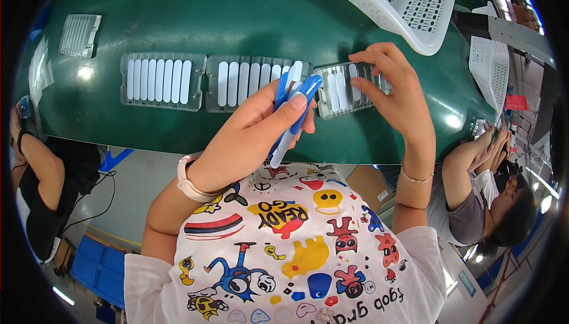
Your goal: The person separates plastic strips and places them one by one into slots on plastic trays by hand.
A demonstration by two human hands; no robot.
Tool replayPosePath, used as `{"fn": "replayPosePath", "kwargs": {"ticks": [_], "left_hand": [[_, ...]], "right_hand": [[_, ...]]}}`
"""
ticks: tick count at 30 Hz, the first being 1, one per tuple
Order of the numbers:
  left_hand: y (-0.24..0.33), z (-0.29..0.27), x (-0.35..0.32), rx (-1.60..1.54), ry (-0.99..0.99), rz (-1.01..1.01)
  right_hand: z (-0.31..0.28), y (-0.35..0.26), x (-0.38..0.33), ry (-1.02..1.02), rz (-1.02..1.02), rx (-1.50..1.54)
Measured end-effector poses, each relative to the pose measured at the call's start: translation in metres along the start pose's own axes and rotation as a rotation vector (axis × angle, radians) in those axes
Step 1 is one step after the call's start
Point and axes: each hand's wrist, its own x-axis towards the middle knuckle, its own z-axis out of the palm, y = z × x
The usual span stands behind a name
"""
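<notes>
My left hand (261, 119) is closed around a bunch of narrow strips (296, 107) with rounded ends, some blue and some white. My right hand (391, 81) hovers at a clear slotted tray (347, 109) on the right. Its thumb and index finger are spread about the two ends of a white strip (354, 78) in that tray. Two more white strips lie in slots left of it. The middle clear tray (213, 106) holds several white strips, partly hidden by my left hand. Further left, another clear tray (163, 106) carries a row of several white strips.
A smaller ribbed clear tray (80, 35) lies at the far left of the green table (178, 4), near some clear plastic bags (40, 75). A white perforated basket (415, 13) stands at the far right. Other people sit at both sides, one with an arm (41, 161) at the left edge.
</notes>
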Motion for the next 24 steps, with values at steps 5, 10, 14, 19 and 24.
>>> {"fn": "replayPosePath", "kwargs": {"ticks": [5,10,14,19,24], "left_hand": [[-0.004,-0.002,-0.001,0.22,-0.058,0.084],[-0.006,-0.002,-0.002,0.304,-0.036,0.08],[-0.009,-0.002,-0.002,0.204,-0.03,0.023],[-0.008,0.0,-0.004,0.209,-0.004,-0.001],[-0.008,0.004,-0.005,0.178,-0.066,-0.053]], "right_hand": [[-0.004,0.008,0.0,-0.032,-0.015,-0.108],[0.0,0.008,-0.002,0.018,0.034,-0.087],[0.001,0.009,-0.001,0.04,0.085,-0.056],[0.006,-0.002,-0.008,0.109,0.005,0.028],[0.018,-0.017,-0.013,0.027,-0.154,0.424]]}}
